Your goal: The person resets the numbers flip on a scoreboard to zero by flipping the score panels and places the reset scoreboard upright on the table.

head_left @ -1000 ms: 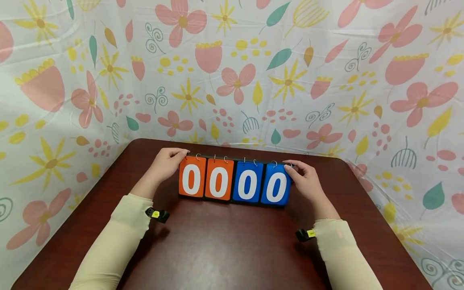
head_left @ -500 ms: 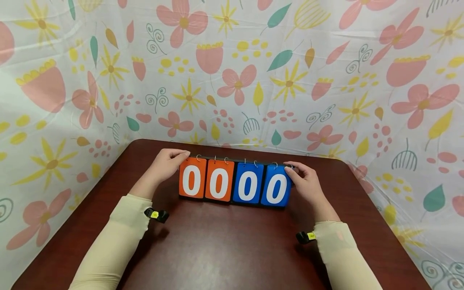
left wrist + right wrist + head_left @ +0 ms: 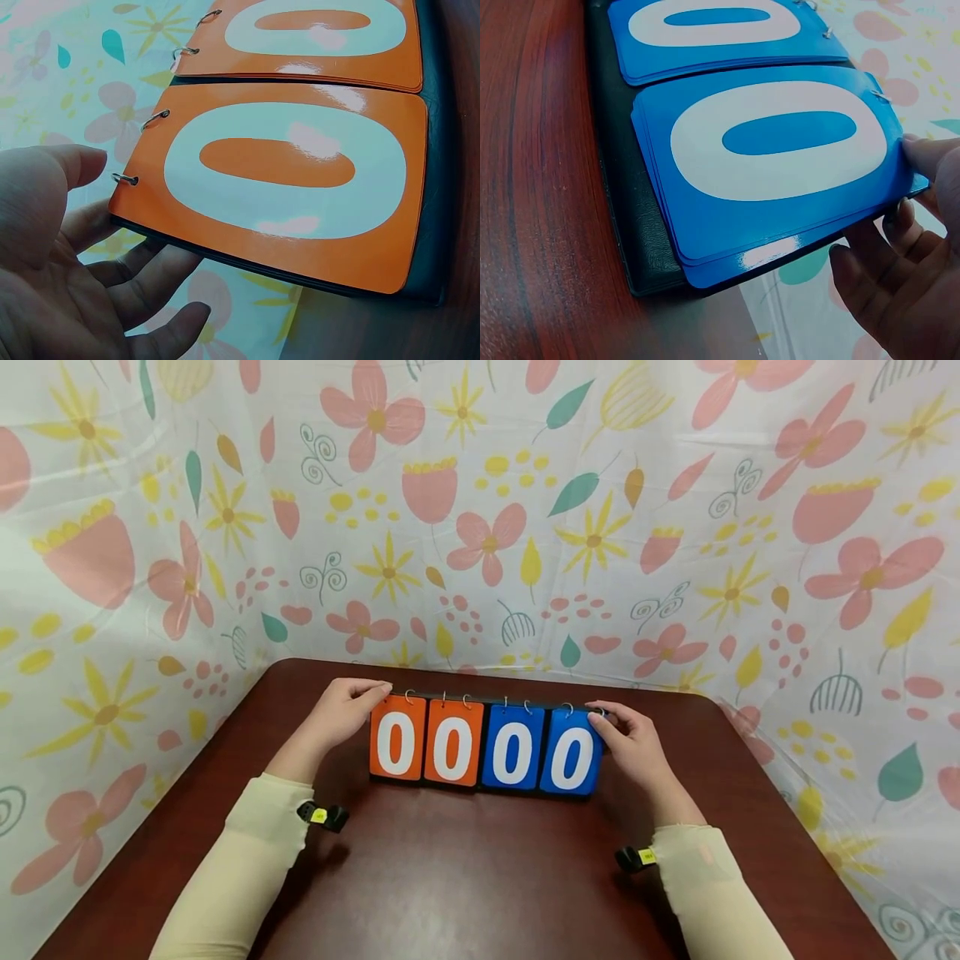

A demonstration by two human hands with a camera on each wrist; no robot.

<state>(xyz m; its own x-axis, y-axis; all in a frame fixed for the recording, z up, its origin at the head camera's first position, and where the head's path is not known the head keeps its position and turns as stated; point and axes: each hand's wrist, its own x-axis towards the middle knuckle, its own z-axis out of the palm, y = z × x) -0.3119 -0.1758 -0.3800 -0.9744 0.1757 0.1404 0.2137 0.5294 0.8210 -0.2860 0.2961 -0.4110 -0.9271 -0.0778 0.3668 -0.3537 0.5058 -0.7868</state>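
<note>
A flip scoreboard [image 3: 483, 743] stands tilted on the table in the head view, its two orange and two blue cards all reading 0. My left hand [image 3: 341, 710] holds its upper left corner; in the left wrist view the thumb is by the top edge and fingers reach behind the orange card [image 3: 285, 259]. At the opposite end, my right hand [image 3: 633, 743] grips the upper right corner. The right wrist view shows that thumb on the front of the blue card [image 3: 780, 225], other fingers behind. Metal rings [image 3: 156, 120] join the cards to the black backing [image 3: 641, 240].
The dark reddish-brown wooden table [image 3: 465, 877] extends in front of the scoreboard and to both sides. A white curtain [image 3: 465, 635] with a floral print hangs behind the table and along its sides. Black straps with yellow labels [image 3: 318, 816] sit at both wrists.
The whole scene sits slightly lower in the head view. Both hands keep their places at the scoreboard's corners, and all cards still read 0.
</note>
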